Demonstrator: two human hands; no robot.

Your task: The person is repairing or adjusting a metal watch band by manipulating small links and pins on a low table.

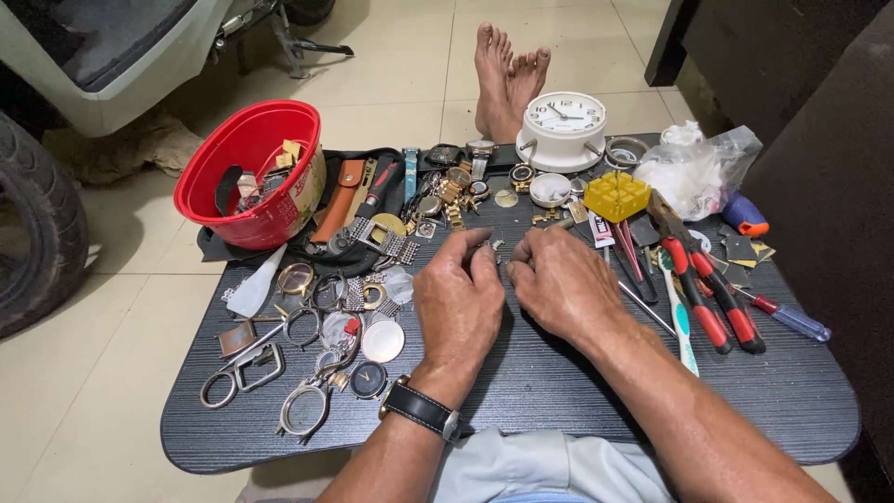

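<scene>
Floor (pixel 391 56): pale cream tiles, glossy, thin grout lines, lit evenly and softly. Low dark table (pixel 559 391) with wood-grain top and rounded corners stands on it. Dark furniture panel (pixel 819 112) at right edge. Black tyre (pixel 33 233) at left. White vehicle body (pixel 112 56) with kickstand (pixel 298 47) upper left, crumpled brown paper (pixel 140 144) beneath.

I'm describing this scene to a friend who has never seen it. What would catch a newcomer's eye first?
Probably the red bucket at the table's far left corner, bright against the dark table. Next, the white clock standing at the far edge, just in front of a pair of bare feet. In the middle, the left hand and right hand pinch something small between them, with red-handled pliers lying to the right.
</scene>
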